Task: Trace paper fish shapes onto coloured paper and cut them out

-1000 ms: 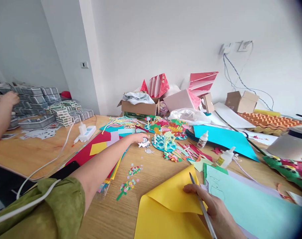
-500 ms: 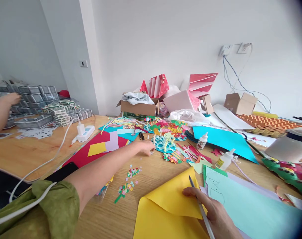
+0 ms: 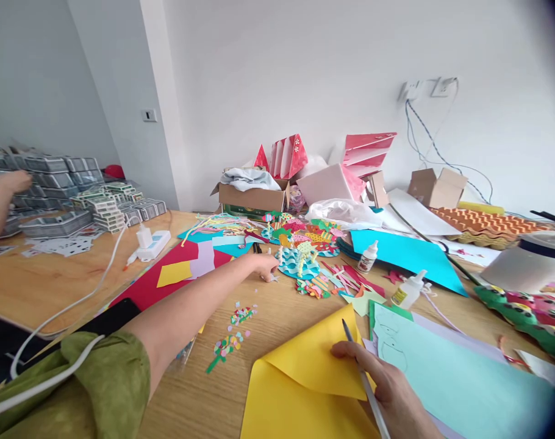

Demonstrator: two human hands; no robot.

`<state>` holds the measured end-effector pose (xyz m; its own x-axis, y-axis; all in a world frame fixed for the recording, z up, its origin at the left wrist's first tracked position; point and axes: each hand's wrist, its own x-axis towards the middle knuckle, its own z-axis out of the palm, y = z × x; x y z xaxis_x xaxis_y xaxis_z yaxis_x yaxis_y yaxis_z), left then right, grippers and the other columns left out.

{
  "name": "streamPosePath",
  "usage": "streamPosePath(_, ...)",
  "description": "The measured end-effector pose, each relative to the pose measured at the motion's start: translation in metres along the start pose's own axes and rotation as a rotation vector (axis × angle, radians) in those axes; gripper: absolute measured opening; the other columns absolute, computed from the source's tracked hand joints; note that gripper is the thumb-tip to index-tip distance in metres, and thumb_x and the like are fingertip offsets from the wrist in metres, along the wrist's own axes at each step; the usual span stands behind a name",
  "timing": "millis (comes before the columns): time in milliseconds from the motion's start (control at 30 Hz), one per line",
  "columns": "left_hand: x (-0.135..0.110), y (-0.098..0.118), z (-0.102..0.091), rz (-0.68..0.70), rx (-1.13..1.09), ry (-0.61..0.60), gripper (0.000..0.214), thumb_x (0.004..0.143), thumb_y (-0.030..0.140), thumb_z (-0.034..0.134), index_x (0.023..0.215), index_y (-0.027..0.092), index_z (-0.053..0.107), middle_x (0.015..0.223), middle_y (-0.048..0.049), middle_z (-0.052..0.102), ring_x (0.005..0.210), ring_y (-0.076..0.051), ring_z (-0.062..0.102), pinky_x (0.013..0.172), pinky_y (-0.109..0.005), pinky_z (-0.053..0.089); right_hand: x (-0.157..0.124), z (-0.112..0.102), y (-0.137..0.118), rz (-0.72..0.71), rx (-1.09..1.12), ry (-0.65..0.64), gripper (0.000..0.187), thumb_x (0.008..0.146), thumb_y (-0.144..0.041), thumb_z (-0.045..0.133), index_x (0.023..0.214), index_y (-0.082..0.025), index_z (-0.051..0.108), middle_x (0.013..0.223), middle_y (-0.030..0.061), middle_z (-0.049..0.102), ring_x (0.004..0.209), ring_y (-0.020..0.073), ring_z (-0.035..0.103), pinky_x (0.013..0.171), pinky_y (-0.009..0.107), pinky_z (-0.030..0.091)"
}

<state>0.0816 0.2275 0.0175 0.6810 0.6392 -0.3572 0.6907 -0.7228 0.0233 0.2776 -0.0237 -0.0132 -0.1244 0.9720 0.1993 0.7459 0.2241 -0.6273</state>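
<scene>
My left hand (image 3: 264, 266) is stretched out over the table, fingers bent down and drawn together beside a blue wavy paper piece (image 3: 299, 263). Something small and pale shows at its fingertips, too small to name. In my right hand (image 3: 390, 384) is a slim white pen (image 3: 368, 390), its dark tip pointing away from me. The thumb of that hand also presses on a folded sheet of yellow paper (image 3: 296, 399). To the right lies a light-blue sheet (image 3: 442, 366) with pencil outlines.
Two glue bottles (image 3: 368, 257) stand beyond the yellow paper. Paper scraps (image 3: 227, 346) lie left of it. Colourful paper fish (image 3: 321, 236), a cardboard box (image 3: 252, 198) and egg trays (image 3: 488, 225) fill the back. Another person's hand (image 3: 12, 182) is at stacked boxes, far left.
The view has shifted slightly to the right. Both my hands stay almost where they were on the table, the right still with the pen and yellow paper.
</scene>
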Motion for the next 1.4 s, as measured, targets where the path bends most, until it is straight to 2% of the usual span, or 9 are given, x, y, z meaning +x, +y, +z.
streamPosePath(300, -0.006, -0.003, 0.003, 0.021, -0.158, 0.068, 0.027, 0.086, 0.029, 0.051, 0.108, 0.014, 0.052, 0.108, -0.0078, 0.055, 0.092, -0.019, 0.056, 0.078, -0.039, 0.048, 0.000, 0.002, 0.004, 0.016, 0.013, -0.040, 0.031, 0.068, -0.025, 0.055, 0.100, -0.023, 0.056, 0.097, 0.0073, 0.067, 0.085, 0.0242, 0.063, 0.072, 0.029, 0.050)
streamPosePath(500, -0.026, -0.001, -0.003, 0.045, -0.392, 0.187, 0.027, 0.085, 0.030, 0.051, 0.107, 0.014, 0.053, 0.107, -0.0068, 0.055, 0.091, -0.020, 0.056, 0.076, -0.038, 0.048, -0.002, 0.008, 0.009, 0.006, 0.012, 0.037, 0.035, 0.068, -0.016, 0.044, 0.101, -0.021, 0.053, 0.097, 0.0066, 0.065, 0.082, 0.0230, 0.063, 0.070, 0.031, 0.049)
streamPosePath(667, -0.050, 0.013, -0.004, 0.068, -0.648, 0.316, 0.020, 0.085, 0.029, 0.052, 0.093, 0.011, 0.057, 0.088, -0.0034, 0.058, 0.075, -0.014, 0.057, 0.063, -0.029, 0.049, 0.007, 0.002, -0.015, -0.092, -0.066, 0.032, 0.046, 0.064, -0.008, 0.038, 0.108, -0.020, 0.050, 0.093, 0.0070, 0.066, 0.075, 0.0191, 0.063, 0.066, 0.030, 0.048)
streamPosePath(767, -0.065, 0.026, -0.001, 0.072, -0.817, 0.421, 0.014, 0.082, 0.024, 0.051, 0.080, 0.012, 0.058, 0.071, 0.0002, 0.056, 0.065, -0.010, 0.054, 0.052, -0.020, 0.044, 0.021, -0.007, -0.034, -0.131, -0.004, 0.094, 0.048, 0.071, -0.013, 0.040, 0.117, -0.023, 0.043, 0.108, 0.0087, 0.061, 0.082, 0.0185, 0.064, 0.066, 0.031, 0.049)
streamPosePath(833, -0.074, 0.036, 0.000, 0.075, -0.921, 0.481, 0.014, 0.079, 0.024, 0.051, 0.076, 0.012, 0.058, 0.064, 0.0013, 0.053, 0.062, -0.009, 0.052, 0.048, -0.017, 0.039, 0.029, -0.012, -0.043, -0.064, 0.103, 0.186, 0.043, 0.074, -0.019, 0.042, 0.116, -0.024, 0.042, 0.100, 0.0081, 0.063, 0.083, 0.0195, 0.065, 0.061, 0.030, 0.050)
streamPosePath(933, -0.090, 0.054, 0.001, 0.101, -1.051, 0.528, 0.015, 0.075, 0.027, 0.052, 0.074, 0.012, 0.057, 0.060, 0.0015, 0.051, 0.057, -0.009, 0.049, 0.046, -0.017, 0.035, 0.035, -0.013, -0.055, 0.031, 0.299, 0.301, 0.026, 0.076, -0.031, 0.049, 0.101, -0.023, 0.046, 0.090, 0.0079, 0.064, 0.082, 0.0209, 0.065, 0.058, 0.029, 0.050)
streamPosePath(1067, -0.111, 0.085, 0.004, 0.198, -1.167, 0.509, 0.012, 0.068, 0.026, 0.056, 0.070, 0.014, 0.055, 0.063, 0.0018, 0.051, 0.057, -0.008, 0.047, 0.046, -0.017, 0.034, 0.033, -0.005, -0.071, 0.107, 0.538, 0.266, 0.031, 0.071, -0.042, 0.058, 0.090, -0.021, 0.044, 0.089, 0.0078, 0.065, 0.078, 0.0199, 0.062, 0.056, 0.028, 0.049)
streamPosePath(1200, -0.124, 0.109, 0.013, 0.266, -1.240, 0.462, 0.009, 0.065, 0.023, 0.057, 0.065, 0.015, 0.052, 0.061, 0.0038, 0.048, 0.056, -0.007, 0.044, 0.048, -0.017, 0.033, 0.026, 0.001, -0.086, 0.145, 0.612, 0.246, 0.029, 0.068, -0.038, 0.060, 0.086, -0.021, 0.044, 0.072, -0.0003, 0.059, 0.067, 0.0152, 0.057, 0.057, 0.026, 0.044)
streamPosePath(1400, -0.131, 0.115, 0.025, 0.261, -1.310, 0.374, 0.015, 0.070, 0.029, 0.054, 0.064, 0.015, 0.053, 0.059, 0.0024, 0.049, 0.055, -0.008, 0.045, 0.047, -0.019, 0.032, 0.016, 0.011, -0.083, 0.200, 0.699, 0.221, 0.022, 0.065, -0.031, 0.061, 0.078, -0.021, 0.046, 0.059, -0.0051, 0.050, 0.056, 0.0118, 0.048, 0.053, 0.024, 0.036)
